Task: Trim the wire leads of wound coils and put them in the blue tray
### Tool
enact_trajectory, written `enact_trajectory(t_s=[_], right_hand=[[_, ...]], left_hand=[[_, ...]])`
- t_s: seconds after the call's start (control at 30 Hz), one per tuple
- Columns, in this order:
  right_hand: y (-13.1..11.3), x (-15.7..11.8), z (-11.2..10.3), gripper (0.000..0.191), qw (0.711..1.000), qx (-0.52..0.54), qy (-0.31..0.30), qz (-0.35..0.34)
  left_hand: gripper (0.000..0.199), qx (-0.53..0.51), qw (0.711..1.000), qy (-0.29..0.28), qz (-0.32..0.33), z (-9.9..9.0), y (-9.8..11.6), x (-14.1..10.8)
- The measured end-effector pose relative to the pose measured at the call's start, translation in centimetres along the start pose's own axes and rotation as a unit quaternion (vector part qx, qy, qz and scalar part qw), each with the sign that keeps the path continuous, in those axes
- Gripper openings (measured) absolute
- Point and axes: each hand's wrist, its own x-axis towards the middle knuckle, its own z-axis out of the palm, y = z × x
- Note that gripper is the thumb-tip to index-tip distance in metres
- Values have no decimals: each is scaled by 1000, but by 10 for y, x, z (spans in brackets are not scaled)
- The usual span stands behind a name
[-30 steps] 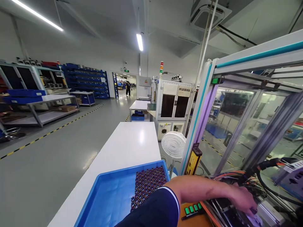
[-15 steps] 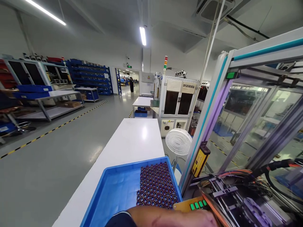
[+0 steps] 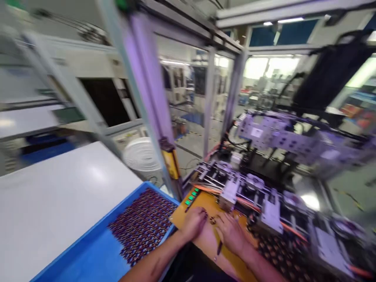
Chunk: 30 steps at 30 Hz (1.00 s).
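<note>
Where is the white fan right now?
In the head view, the white fan is left of centre, beyond the far end of the blue tray and just left of the upright yellow device.

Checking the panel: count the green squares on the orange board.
4 green squares, in one slanting row near the left edge of the orange board, beyond the left hand. That hand may hide others.

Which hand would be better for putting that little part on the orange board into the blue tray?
Probably the left hand. It's beside the blue tray, while the right hand is on the other side of the little part.
</note>
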Motion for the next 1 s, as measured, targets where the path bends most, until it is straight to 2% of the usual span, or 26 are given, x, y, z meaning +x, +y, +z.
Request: enact_trajectory(t_s=[0.1,0.2,0.3,0.37,0.4,0.47,0.53,0.6,0.67,0.77,1.0], right_hand=[[28,-24,-61,18,997,-51,-33,44],[73,-56,-150,17,989,-117,-4,94],[132,-92,-233,22,965,-185,-6,184],[173,-113,-270,31,948,-213,-34,234],[192,-122,-282,34,941,-218,-53,254],[221,-138,-292,29,928,-215,-93,288],[239,-151,-291,19,917,-205,-130,317],[247,-160,-285,20,906,-193,-158,342],[247,-165,-280,25,896,-182,-175,365],[244,-164,-278,27,886,-155,-193,392],[244,-151,-275,31,865,-85,-217,445]], left_hand=[[20,13,998,-15,67,-13,2,8],[20,25,992,-12,127,-45,24,29],[19,27,978,-39,203,-66,70,80],[21,29,964,-73,253,-62,108,127],[23,32,957,-89,272,-54,127,152],[25,41,942,-122,309,-30,163,196],[24,51,929,-150,333,-2,192,228],[26,60,918,-177,350,23,212,245],[28,69,908,-203,359,40,222,253],[31,80,896,-242,363,51,227,257],[25,73,882,-314,344,57,234,267]])
